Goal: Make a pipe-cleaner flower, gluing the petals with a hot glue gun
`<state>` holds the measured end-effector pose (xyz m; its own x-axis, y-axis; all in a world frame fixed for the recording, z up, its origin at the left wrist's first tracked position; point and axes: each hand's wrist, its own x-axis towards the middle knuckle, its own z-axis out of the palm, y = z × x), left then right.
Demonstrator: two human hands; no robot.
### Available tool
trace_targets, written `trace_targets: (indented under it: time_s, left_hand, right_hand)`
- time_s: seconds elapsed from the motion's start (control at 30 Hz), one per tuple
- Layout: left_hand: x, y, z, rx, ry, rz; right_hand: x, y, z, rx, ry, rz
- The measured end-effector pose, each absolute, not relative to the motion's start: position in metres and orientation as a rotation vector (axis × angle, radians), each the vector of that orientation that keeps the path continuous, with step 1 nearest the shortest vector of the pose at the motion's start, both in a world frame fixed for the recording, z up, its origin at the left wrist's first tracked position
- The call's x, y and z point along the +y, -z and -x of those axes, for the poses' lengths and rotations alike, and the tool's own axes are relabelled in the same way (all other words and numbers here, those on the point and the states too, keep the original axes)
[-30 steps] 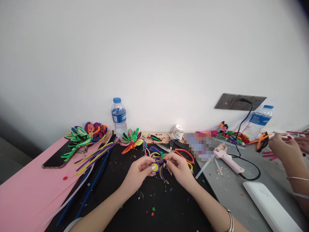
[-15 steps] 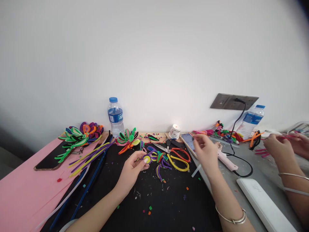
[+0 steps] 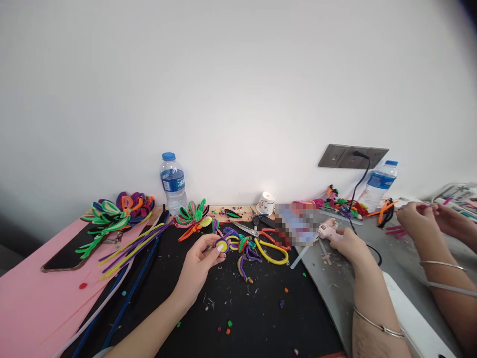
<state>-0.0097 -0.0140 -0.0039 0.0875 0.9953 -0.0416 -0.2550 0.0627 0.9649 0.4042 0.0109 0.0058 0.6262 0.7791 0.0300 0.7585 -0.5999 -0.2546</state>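
Observation:
My left hand [image 3: 203, 261] pinches a pipe-cleaner craft by its round yellow-and-purple end [image 3: 222, 246]. Its striped purple, green and yellow loops [image 3: 246, 247] trail to the right over the black mat. At the right, my right hand [image 3: 348, 244] is wrapped round a pale pink hot glue gun [image 3: 328, 229], whose nozzle end is partly hard to make out. A translucent glue stick [image 3: 301, 256] lies just left of the gun. Scissors with yellow and red handles [image 3: 272, 252] rest behind the craft.
A co-worker's hands [image 3: 421, 221] are at the far right. Water bottles stand at left [image 3: 173, 186] and right [image 3: 380, 184]. A black phone [image 3: 67, 248], pipe cleaners [image 3: 130, 248], a white cup [image 3: 266, 204] and a wall socket [image 3: 352, 155] with the gun's cord surround the mat.
My right hand has moved right and down from the lit phone to the glue gun and closed on it. My left hand keeps its pinch. The view has shifted slightly.

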Motion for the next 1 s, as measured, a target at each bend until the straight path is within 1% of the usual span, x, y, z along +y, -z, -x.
trace_targets:
  time_s: [0.1, 0.23, 0.4, 0.53, 0.6, 0.67, 0.8, 0.87, 1.0]
  left_hand:
    - [-0.015, 0.002, 0.010, 0.990, -1.227, -1.003]
    - [-0.016, -0.001, 0.009, 0.988, -1.223, -0.988]
    - [-0.016, -0.001, 0.009, 0.970, -1.225, -0.968]
    - [-0.016, 0.000, 0.009, 0.953, -1.223, -0.942]
    - [-0.016, 0.001, 0.009, 0.927, -1.211, -0.920]
    - [-0.017, 0.000, 0.009, 0.897, -1.199, -0.888]
    - [-0.018, -0.001, 0.009, 0.828, -1.177, -0.804]
    - [-0.018, -0.002, 0.009, 0.787, -1.159, -0.766]
    - [-0.019, -0.004, 0.007, 0.722, -1.102, -0.699]
  right_hand:
    - [0.013, -0.008, -0.397, -1.211, -0.156, 2.661]
    - [0.009, -0.023, -0.375, -1.131, -0.062, 2.593]
    - [0.008, -0.034, -0.351, -1.142, 0.128, 2.366]
    - [0.009, -0.039, -0.334, -1.224, 0.107, 2.067]
    - [0.008, -0.042, -0.321, -1.275, -0.019, 1.920]
    - [0.006, -0.045, -0.305, -1.354, -0.257, 1.763]
    - [-0.001, -0.043, -0.273, -1.488, -0.965, 1.329]
    - [-0.004, -0.037, -0.260, -1.506, -1.235, 1.182]
    - [-0.010, -0.026, -0.242, -1.492, -1.506, 1.089]
